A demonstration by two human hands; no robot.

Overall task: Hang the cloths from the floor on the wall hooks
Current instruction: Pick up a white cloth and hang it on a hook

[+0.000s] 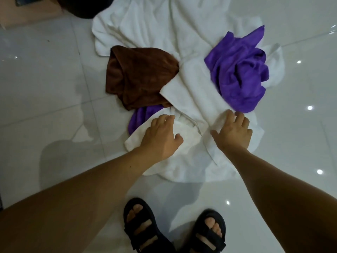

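Cloths (pixel 164 24) lie in a crumpled heap on the glossy pale tiled floor (pixel 45 88), among them a brown plush cloth (pixel 138 75), a purple plush cloth (pixel 240 70) and a white terry cloth (pixel 191 161), on which the left hand (pixel 160 137) and the right hand (pixel 232 133) rest with fingers (pixel 230 116) loosely spread, pinching nothing.

left sandal (pixel 136 202): black, strapped, bottom centre | right sandal (pixel 209 213): black, just beside it | dark rounded object (pixel 80 8): top left, cropped
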